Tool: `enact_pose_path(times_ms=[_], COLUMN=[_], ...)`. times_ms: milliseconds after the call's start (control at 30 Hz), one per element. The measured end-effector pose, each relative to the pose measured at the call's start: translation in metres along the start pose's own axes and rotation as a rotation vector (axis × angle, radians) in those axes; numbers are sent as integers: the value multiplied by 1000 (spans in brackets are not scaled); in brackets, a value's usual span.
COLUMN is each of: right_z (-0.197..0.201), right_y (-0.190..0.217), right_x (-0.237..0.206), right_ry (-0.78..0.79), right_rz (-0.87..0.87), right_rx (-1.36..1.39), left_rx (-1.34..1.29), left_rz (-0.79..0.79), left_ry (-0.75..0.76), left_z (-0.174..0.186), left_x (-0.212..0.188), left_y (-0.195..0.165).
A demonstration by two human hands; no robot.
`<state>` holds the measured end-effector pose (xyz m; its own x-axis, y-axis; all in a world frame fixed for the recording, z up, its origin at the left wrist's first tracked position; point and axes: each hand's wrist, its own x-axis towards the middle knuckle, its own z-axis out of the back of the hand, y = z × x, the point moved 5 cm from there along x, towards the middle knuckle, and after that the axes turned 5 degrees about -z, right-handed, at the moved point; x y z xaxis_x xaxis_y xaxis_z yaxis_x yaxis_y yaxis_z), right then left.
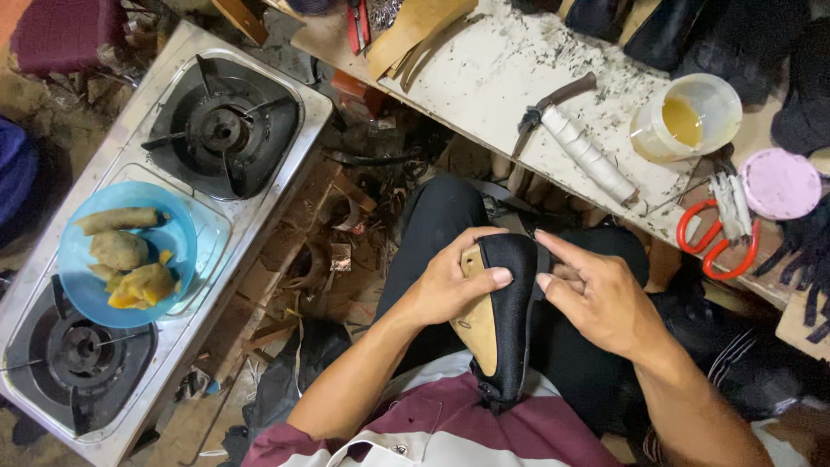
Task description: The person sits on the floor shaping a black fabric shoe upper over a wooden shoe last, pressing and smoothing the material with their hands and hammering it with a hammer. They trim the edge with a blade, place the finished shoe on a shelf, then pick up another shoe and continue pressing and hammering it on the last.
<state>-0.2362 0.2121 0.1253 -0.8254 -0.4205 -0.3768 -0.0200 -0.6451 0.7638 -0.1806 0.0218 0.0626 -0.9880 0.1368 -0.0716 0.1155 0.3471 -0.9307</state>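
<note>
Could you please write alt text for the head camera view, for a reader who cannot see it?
Seen from above, a person's left hand and right hand press a black shoe upper over a tan insole on their lap. A two-burner gas stove with a blue bowl of food stands left; a cluttered workbench lies ahead.
</note>
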Motion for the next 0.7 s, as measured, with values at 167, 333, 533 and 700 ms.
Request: enact_pose_path(times_ms=[167,333,533,700], right_z=[2,2,-3,-6], right_y=[-1,-4,-1,5], right_x=[2,4,3,0], right_ry=[20,17,25,1], right_rz=[51,54,89,105], right_rx=[10,-24,28,53], left_rx=[-116,-48,-34,-127], left_rz=[45,45,25,8], left_ry=[8,-28,-39,-2], left_z=[-3,-3,1,4], left_x=[1,0,0,0], left_y=[12,11,13,22])
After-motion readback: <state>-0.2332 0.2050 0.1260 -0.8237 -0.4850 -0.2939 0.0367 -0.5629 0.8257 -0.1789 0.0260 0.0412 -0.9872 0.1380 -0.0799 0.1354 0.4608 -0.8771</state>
